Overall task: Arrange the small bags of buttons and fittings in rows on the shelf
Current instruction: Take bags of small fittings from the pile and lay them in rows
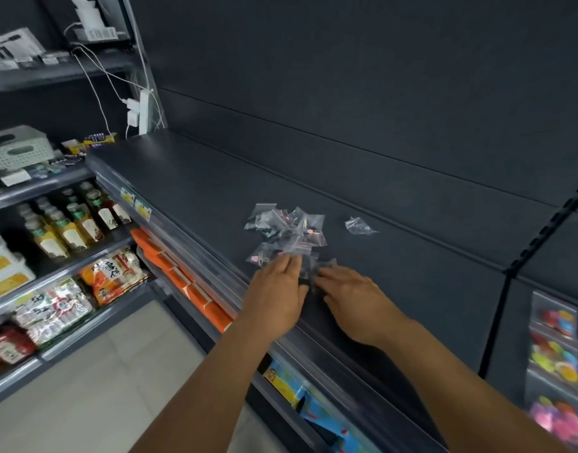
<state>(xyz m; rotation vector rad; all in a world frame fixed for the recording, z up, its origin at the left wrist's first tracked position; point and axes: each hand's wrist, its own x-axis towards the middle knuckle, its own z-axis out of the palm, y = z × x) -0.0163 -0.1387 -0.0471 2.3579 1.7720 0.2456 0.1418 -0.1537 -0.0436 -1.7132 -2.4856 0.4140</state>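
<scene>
Dark grey metal forms the shelf (395, 243), and a loose pile of small clear bags (286, 232) lies on it near the front edge, roughly midway along the visible stretch. The bags overlap one another in a heap, not in rows; small pink and dark bits show through the plastic, too small to make out further. One single bag (359, 225) lies apart from the heap, to its right and farther from the front edge.

Both hands reach over the front edge to the near side of the pile. The left hand (276, 291) lies palm down with its fingers fairly straight, the fingertips on the nearest bags. The right hand (353, 300) is just beside it, palm down, its fingers bent over bags at the heap's near right edge; whether it actually pinches one cannot be told.

Beyond the shelf's left end stand bottles (71, 222) and packets of food (114, 273) on lower shelves. Past the right end hang packets of coloured pieces (557, 354).
</scene>
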